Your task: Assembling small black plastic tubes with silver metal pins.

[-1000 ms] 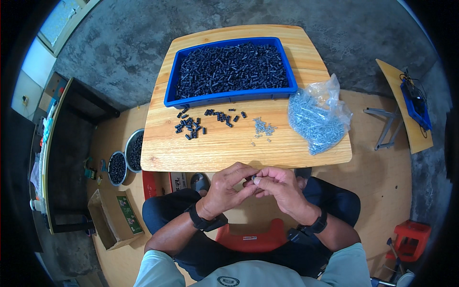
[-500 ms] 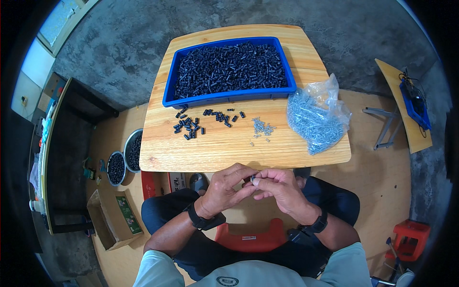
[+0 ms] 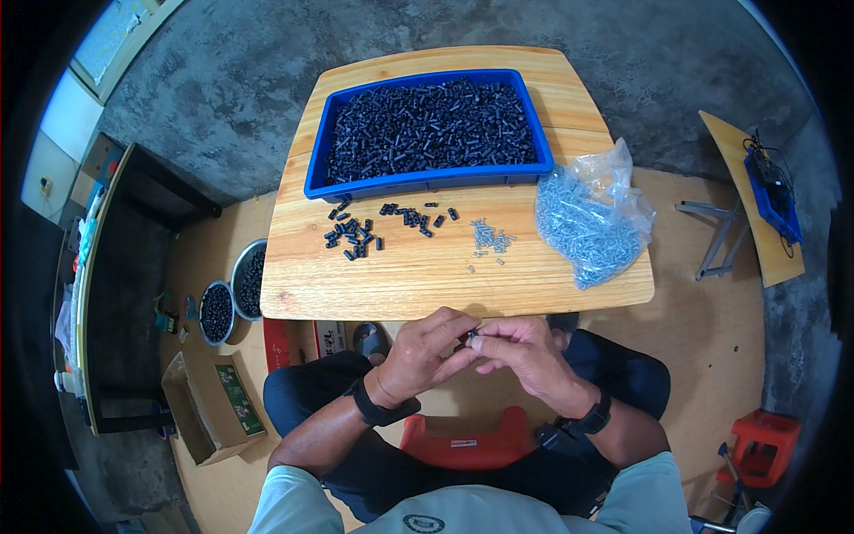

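Both hands pinch one small black piece between fingertips.

We see a light wooden table bearing a blue rectangular plastic tray of black pieces. Just before that tray lie loose black pieces and small silvery screws; right of it, a clear plastic bag of screws.

Floor: rough grey concrete at the top, smooth tan flooring lower down.
Main furniture: pale wooden table with rounded corners.
Left side: dark wooden bench, open cardboard box.
Right side: narrow wooden side table, small red plastic stool.
Light: even daylight, a pale window strip at top left.
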Tool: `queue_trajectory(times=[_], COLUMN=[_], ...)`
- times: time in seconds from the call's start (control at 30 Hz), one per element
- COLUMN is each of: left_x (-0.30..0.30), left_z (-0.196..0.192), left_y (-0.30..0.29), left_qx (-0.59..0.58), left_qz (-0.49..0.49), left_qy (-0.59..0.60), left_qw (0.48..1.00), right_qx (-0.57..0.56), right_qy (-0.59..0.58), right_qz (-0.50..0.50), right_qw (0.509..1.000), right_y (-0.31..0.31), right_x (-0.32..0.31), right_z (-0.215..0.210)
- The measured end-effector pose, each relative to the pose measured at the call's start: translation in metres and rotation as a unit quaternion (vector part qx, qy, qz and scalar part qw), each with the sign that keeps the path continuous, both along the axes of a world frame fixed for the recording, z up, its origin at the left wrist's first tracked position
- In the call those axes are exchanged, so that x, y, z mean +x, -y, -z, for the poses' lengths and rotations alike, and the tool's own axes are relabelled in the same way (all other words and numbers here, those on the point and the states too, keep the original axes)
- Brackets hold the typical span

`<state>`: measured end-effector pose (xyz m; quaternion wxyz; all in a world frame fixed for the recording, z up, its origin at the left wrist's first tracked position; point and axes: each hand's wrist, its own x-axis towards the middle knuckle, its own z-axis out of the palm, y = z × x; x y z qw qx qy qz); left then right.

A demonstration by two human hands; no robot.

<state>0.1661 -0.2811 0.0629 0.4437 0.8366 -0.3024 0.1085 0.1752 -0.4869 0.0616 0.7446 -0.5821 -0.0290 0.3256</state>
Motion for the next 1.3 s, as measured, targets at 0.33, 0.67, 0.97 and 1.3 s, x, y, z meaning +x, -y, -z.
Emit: queue_trajectory(times=[0.33, 0.67, 0.97, 1.3], left_x=[0.0, -0.004, -0.004, -0.003], left_z=[0.005, 0.012, 0.008, 0.006], left_y=[-0.002, -0.003, -0.004, -0.002], left_qx=[0.009, 0.047, -0.028, -0.05], left_qz=[0.017, 0.015, -0.014, -0.015], left_qy=[-0.005, 0.05, -0.029, -0.041], left_qw=[1.0, 0.998, 0.999, 0.998], right_qx=[-0.013, -0.026, 0.071, 0.07], right_qy=[0.037, 0.047, -0.04, -0.023], right_qz=[-0.009, -0.019, 0.031, 0.021], right_qw=[0.999, 0.998, 0.996, 0.997], right_y=[0.0, 0.0, -0.004, -0.004], right_x=[0.0, -0.001, -0.004, -0.002], right_z=[0.001, 0.006, 0.004, 0.006])
